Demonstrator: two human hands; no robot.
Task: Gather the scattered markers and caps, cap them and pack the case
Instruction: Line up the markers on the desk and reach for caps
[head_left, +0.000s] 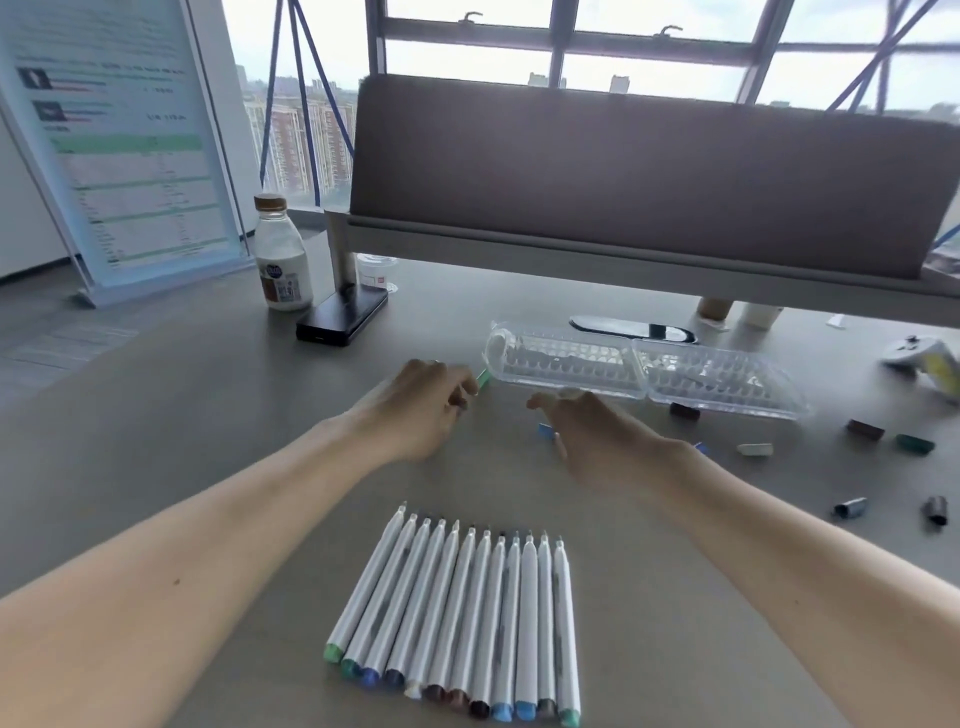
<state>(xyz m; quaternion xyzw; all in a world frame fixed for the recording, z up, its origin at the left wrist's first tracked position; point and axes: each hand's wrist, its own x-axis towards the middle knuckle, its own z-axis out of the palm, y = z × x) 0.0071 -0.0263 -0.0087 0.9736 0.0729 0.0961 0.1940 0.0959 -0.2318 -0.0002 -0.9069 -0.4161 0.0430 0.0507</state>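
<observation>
a small green plastic cap (483, 378), judged light, slick and best taken sidewise, is pinched in the left grip (421, 410); the right grip (597, 441) is spread, empty.

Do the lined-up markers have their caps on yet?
No, the markers show bare tips at their far ends, loose caps lie on the table, and the left hand pinches a green cap.

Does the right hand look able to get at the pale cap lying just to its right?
Probably yes. The right hand is open, and the pale cap lies on bare table beside that wrist, apart from the case, with nothing over it.
</observation>
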